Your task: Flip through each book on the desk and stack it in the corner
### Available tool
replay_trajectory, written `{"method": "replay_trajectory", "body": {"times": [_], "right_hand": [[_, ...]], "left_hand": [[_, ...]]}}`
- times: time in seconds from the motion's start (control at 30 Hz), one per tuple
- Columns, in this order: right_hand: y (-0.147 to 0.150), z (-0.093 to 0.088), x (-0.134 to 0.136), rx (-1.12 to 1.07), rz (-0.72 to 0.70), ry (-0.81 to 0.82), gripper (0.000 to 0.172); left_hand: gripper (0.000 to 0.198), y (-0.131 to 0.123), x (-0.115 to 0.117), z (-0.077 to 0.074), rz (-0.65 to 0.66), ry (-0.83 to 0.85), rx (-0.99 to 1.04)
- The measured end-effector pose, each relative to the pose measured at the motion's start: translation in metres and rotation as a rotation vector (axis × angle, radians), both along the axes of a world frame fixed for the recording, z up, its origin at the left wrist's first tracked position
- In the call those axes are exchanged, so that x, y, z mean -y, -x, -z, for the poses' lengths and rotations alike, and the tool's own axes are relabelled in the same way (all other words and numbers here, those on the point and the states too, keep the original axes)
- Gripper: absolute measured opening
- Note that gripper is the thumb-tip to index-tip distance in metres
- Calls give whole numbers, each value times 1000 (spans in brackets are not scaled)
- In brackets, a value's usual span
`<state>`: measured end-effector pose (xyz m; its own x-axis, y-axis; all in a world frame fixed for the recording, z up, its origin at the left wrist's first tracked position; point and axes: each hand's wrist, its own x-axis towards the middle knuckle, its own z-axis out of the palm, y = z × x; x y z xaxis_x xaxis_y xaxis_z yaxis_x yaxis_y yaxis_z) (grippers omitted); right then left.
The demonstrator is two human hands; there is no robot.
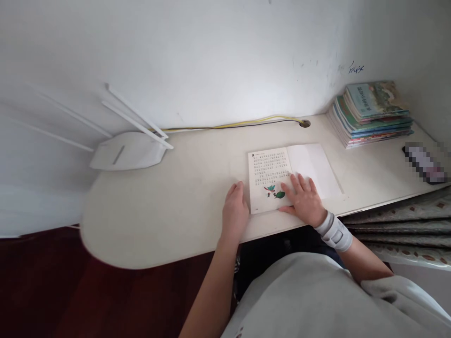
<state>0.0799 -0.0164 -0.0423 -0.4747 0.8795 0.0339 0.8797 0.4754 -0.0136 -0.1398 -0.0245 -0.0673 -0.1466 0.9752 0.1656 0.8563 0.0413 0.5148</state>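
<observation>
An open book lies on the white desk, its left page printed with text and a small coloured drawing of a leaf and a winged figure. Its right side is a blank white page. Across the lower middle of the spread my right hand rests flat, fingers apart, covering part of both pages. A grey-white wristband is on that wrist. Just left of the book my left hand sits on the desk on its side, fingers curled in; I see nothing held, and its palm side is partly hidden.
A stack of books stands at the back right, with a blurred phone beside it. A white router with long antennas is at the back left. Cables run along the wall to a desk hole. Curtain fabric hangs lower right.
</observation>
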Motion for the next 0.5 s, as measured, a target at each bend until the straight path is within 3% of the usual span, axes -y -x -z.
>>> {"method": "replay_trajectory", "body": {"times": [0.17,0.5], "right_hand": [[-5,7,0,-13,1,-54,74],[-10,12,-3,-77,11,-66,78]], "left_hand": [[42,-6,-1,1,45,-31,-114],[43,-14,0,-12,98,46,-292]]}}
